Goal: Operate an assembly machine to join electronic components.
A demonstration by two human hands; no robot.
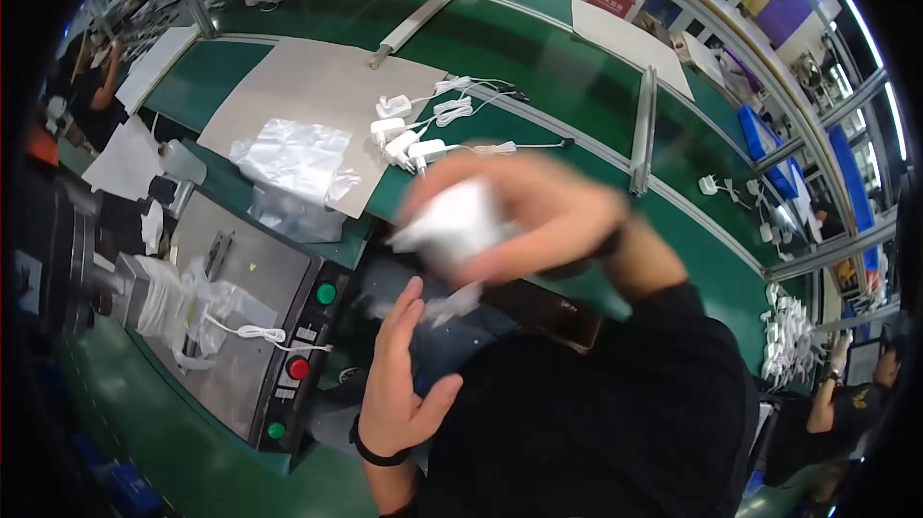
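My right hand (548,215) is closed around a white, block-shaped thing (457,225) above the bench's near edge. Motion smears both, so the exact kind of thing is unclear. Below and to the left, my left hand (399,388) is raised with fingers stretched and thumb apart, holding nothing. Just beyond the right hand, several white power adapters (392,132) with coiled cords lie on the bench. A stack of clear plastic bags (298,155) rests on a beige sheet to their left.
At the left stands a metal-topped machine (240,364) with green and red buttons; a white cable (260,333) in clear plastic lies on it. Metal rails (642,134) cross the green bench (538,57). More white adapters (788,335) are heaped at the right. Other people work nearby.
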